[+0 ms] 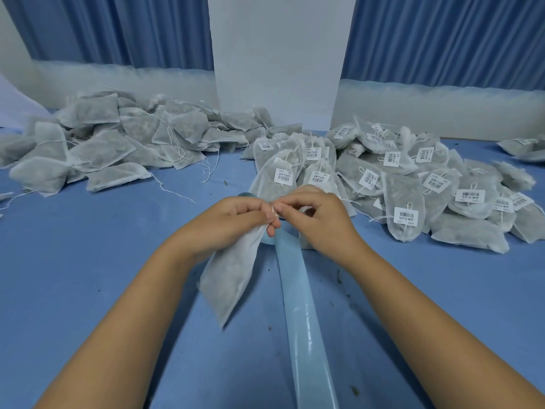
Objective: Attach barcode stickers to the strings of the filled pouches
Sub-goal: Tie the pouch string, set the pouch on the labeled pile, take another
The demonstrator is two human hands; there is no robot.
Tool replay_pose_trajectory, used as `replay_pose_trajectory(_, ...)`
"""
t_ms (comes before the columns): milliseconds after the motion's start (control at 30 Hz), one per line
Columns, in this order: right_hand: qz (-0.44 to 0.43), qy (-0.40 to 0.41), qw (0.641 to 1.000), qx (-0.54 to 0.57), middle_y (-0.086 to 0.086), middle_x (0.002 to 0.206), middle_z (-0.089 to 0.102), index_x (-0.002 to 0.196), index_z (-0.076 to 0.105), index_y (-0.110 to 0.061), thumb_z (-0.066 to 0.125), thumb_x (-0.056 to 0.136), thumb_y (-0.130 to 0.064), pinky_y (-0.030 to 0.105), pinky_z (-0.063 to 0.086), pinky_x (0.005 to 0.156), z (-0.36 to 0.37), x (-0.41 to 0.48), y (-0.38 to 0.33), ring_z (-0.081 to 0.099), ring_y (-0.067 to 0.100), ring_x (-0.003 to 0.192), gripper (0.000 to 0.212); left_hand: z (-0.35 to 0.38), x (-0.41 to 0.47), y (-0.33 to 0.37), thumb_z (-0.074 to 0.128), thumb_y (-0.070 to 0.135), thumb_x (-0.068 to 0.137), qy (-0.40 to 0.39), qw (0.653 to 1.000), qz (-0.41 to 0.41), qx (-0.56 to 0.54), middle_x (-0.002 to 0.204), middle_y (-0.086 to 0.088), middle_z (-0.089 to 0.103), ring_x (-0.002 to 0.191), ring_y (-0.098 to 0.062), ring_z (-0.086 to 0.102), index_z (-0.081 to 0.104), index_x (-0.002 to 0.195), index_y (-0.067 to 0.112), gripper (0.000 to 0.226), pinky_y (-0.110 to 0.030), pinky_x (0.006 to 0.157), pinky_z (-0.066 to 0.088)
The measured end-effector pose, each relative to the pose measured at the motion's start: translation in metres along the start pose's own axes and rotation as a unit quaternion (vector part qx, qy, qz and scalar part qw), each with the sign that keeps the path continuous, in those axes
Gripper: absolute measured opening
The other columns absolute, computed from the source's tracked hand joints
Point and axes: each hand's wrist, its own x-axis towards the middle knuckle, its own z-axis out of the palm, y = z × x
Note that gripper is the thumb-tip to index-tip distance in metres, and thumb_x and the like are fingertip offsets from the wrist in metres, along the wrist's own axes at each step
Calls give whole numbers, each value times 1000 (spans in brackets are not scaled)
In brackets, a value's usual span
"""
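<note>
the blue tabletop [88, 290] fills most of the view. behind its far edge hang blue curtains [442, 33], with a white post [280, 54] standing between them.

on the right side of the tabletop lies a big heap of filled pouches with stickers [413, 184]. each one has a white barcode sticker [406, 216] on its string. at the far left lies another heap, the plain pouches [103, 149], with loose strings and no stickers showing. the two heaps sit well apart in front and nearly meet by the post.

a long shiny blue strip [300, 305] runs from the near edge up the middle and goes under the hands.

one pouch [233, 276] hangs down just left of the strip, with its top in the left hand [233, 215]. that hand is closed tight round the pouch's top.

the right hand [321, 216] is right beside it, fingertips touching. its thumb and finger are squeezed together on a small white piece [275, 208] at the pouch's top. i cannot tell if that piece is a sticker or the string.

little dark crumbs [339, 277] dot the tabletop near the strip.
</note>
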Motion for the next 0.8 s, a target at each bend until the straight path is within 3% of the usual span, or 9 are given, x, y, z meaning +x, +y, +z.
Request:
replay_pose_trajectory(67, 49, -17, 999, 15, -4, 108, 66, 100, 72, -31, 69, 90, -18, 19, 46, 87, 3, 1, 0, 58, 4, 102, 17, 1, 1, 0, 53, 12, 99, 21, 999, 1, -46, 76, 8, 68, 76, 2, 64, 68, 75, 17, 29, -24, 78, 43)
replay_pose_trajectory(133, 65, 15, 998, 13, -8, 116, 62, 98, 67, -36, 70, 88, -19, 15, 42, 90, 2, 1, 0, 54, 1, 109, 21, 0, 3, -2, 52, 11, 99, 39, 997, -5, -72, 75, 7, 68, 69, 0, 63, 70, 74, 19, 31, -26, 77, 42)
replay_pose_trajectory(200, 62, 52, 997, 13, -6, 113, 62, 87, 66, -37, 72, 85, -17, 8, 39, 82, 0, 1, -3, 54, 1, 104, 21, -1, 5, -3, 52, 11, 98, 52, 996, -11, -75, 75, 8, 69, 67, -1, 61, 73, 70, 25, 38, -29, 77, 42)
replay_pose_trajectory(300, 59, 46, 997, 16, -3, 100, 67, 76, 70, -33, 75, 82, -16, 10, 40, 74, -3, 1, -5, 57, 8, 93, 18, -2, 6, -5, 53, 10, 97, 61, 995, -6, -83, 76, 9, 70, 70, -1, 63, 74, 69, 27, 39, -30, 78, 42)
replay_pose_trajectory(433, 80, -28, 994, 73, -13, 85, 73, 80, 76, -27, 75, 85, -18, 12, 45, 75, -2, -2, -7, 59, 5, 84, 10, -2, 6, -4, 56, 24, 84, 55, 994, -3, -90, 77, 10, 71, 74, 0, 64, 74, 68, 27, 23, -31, 81, 43)
replay_pose_trajectory(600, 78, -45, 993, 82, -8, 85, 73, 81, 76, -23, 73, 86, -17, 11, 44, 73, 0, -3, -6, 59, 0, 76, 9, -4, 6, -5, 57, 23, 84, 55, 995, -7, -83, 76, 5, 69, 75, -4, 62, 71, 68, 25, 22, -35, 89, 42)
replay_pose_trajectory(700, 67, -48, 996, 30, 1, 95, 67, 82, 71, -14, 67, 88, -11, 11, 38, 72, 4, -3, -4, 54, -2, 75, 8, -4, 7, -6, 60, 14, 92, 62, 996, 1, -72, 77, 5, 70, 78, -3, 64, 71, 67, 26, 30, -28, 89, 42)
replay_pose_trajectory(800, 41, -30, 999, -21, -8, 92, 53, 85, 67, -7, 63, 86, -6, 10, 36, 72, 7, -2, -3, 49, -3, 79, 4, -1, 8, -6, 60, 11, 95, 97, 994, 7, -53, 85, 6, 75, 87, 0, 68, 73, 74, 24, 27, -10, 80, 45)
